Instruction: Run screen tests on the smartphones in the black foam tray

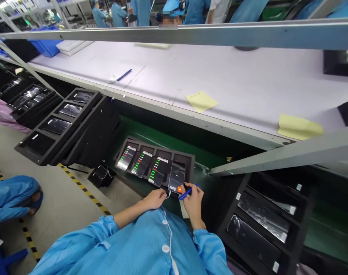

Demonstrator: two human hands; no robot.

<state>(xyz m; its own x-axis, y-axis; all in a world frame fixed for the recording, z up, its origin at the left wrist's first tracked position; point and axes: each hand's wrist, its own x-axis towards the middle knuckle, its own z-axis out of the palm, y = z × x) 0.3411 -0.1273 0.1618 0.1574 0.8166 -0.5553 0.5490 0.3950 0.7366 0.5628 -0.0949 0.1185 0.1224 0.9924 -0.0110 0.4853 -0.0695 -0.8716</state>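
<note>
My R hand (194, 199) holds a blue pen (187, 192), w/ one fingertip at the orange spot on the smartphone (177, 174). This phone lies at the R end of the black tray (190, 157), beside three lit phones (141, 164). My L hand (155, 198) is near the white cable (168, 196) at its lower edge; if it grips smth, I can't tell.

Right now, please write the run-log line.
left hand: near white cable | right hand: holding blue pen | four phones: on black tray
</note>
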